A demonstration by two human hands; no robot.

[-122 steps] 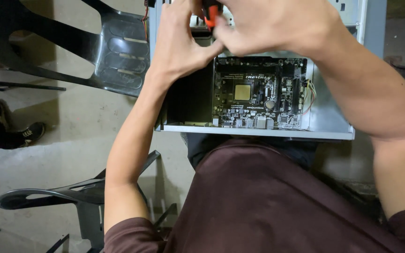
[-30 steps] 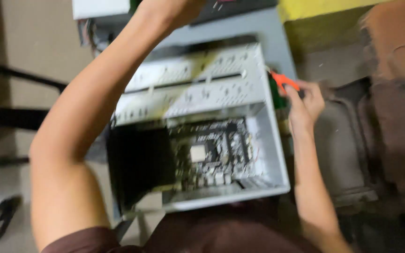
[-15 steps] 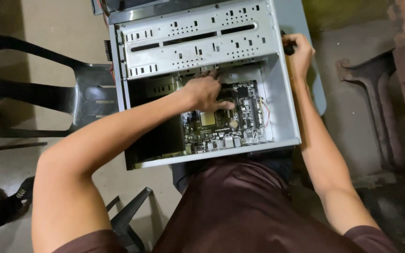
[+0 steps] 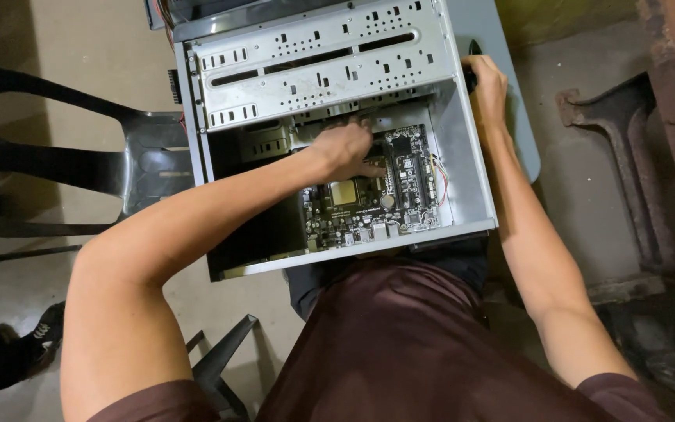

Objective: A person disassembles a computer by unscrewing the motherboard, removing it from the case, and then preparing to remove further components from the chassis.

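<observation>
Computer case [image 4: 462, 156], an open grey metal tower, is lying on its side across a grey table [image 4: 509, 94] and partly over the person's lap, with the open side facing up so that everything inside is reachable from above. The perforated drive cage [image 4: 314, 66] is spanning the far half of the case, leaving the near half as a well. At the floor of that well the motherboard [image 4: 369, 207] is sitting flat against the case's lower panel, its square processor socket [image 4: 343, 193] toward the middle and its port block lining the near edge.

Left hand [image 4: 347, 148] is reaching down into the well, forearm crossing the dark vacant part of the case, and is hovering over the top of the board just beside the socket. The fingers are curled narrow and pointing down toward the board, perhaps pinching a small part or connector, though the knuckles are hiding the tips and I cannot tell what, if anything, is between them.

Right hand [image 4: 487, 82] is resting outside the case on the table, pressing against the right wall, seemingly bracing the case so it is not sliding while the other hand works. Its fingers are wrapping around a dark handle [image 4: 472, 72], likely a screwdriver being kept ready out of the way.

A black plastic chair [image 4: 64, 168] is standing to the left, on the concrete floor.
</observation>
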